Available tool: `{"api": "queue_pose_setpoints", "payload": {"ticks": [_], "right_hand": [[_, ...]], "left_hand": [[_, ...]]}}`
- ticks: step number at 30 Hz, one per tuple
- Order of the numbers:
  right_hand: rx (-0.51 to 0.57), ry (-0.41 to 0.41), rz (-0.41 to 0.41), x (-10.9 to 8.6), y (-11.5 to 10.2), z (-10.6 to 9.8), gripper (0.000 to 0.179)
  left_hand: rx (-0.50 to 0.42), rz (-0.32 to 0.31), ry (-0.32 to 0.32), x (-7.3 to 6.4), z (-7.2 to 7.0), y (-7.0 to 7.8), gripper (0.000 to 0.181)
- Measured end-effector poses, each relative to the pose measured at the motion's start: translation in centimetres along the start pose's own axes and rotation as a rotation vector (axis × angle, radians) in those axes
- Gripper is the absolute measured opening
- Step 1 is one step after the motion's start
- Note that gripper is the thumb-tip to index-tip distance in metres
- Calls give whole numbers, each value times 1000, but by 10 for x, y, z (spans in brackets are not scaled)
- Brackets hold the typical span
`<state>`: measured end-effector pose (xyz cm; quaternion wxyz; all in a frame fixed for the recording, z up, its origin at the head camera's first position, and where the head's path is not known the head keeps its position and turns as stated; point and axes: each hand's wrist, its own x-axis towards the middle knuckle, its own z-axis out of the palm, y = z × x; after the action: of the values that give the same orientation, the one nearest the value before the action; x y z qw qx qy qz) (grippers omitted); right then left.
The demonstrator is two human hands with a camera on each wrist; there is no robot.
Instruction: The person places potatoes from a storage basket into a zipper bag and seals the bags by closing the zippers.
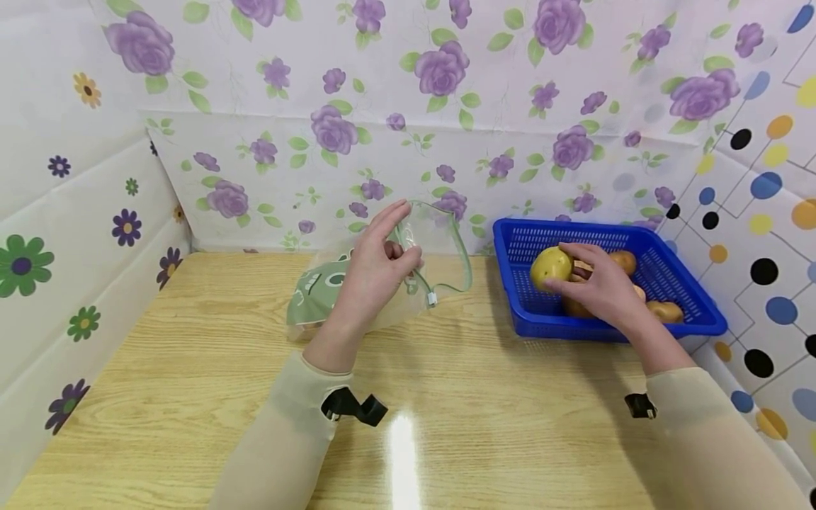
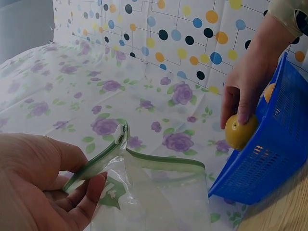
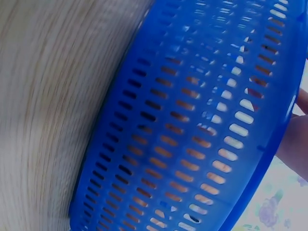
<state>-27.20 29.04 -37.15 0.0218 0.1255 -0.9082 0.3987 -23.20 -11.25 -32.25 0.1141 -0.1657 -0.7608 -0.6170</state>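
Observation:
My left hand [image 1: 376, 262] pinches the rim of a clear zip bag [image 1: 319, 290] with a green cartoon print, green zip edges and a white slider. Its mouth gapes toward the right, as the left wrist view of the bag [image 2: 159, 192] also shows. Something brownish shows at its lower left corner; what it is I cannot tell. Over the left side of a blue basket [image 1: 519, 322], my right hand [image 1: 602, 283] grips a yellow potato [image 1: 550, 268] between thumb and fingers. Several brownish potatoes [image 1: 666, 312] lie inside the basket, partly behind the hand.
A wood-grain table [image 1: 478, 418] carries the bag and the basket. Flower-printed sheeting [image 1: 382, 163] stands behind, with a dotted sheet [image 1: 765, 269] on the right close to the basket. The right wrist view is mostly filled by the basket's slotted wall [image 3: 183, 120].

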Motion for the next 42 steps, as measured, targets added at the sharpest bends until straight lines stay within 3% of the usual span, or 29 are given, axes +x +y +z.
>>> {"api": "queue_pose_setpoints", "payload": {"ticks": [13, 26, 42], "right_hand": [[112, 123, -30, -8, -25, 6, 85], [84, 123, -110, -16, -72, 26, 83], [145, 93, -178, -1, -111, 60, 77]], "left_hand": [[18, -2, 0, 0, 0, 1, 70], [-11, -5, -7, 0, 0, -1, 72], [-22, 2, -5, -1, -1, 0, 72]]}}
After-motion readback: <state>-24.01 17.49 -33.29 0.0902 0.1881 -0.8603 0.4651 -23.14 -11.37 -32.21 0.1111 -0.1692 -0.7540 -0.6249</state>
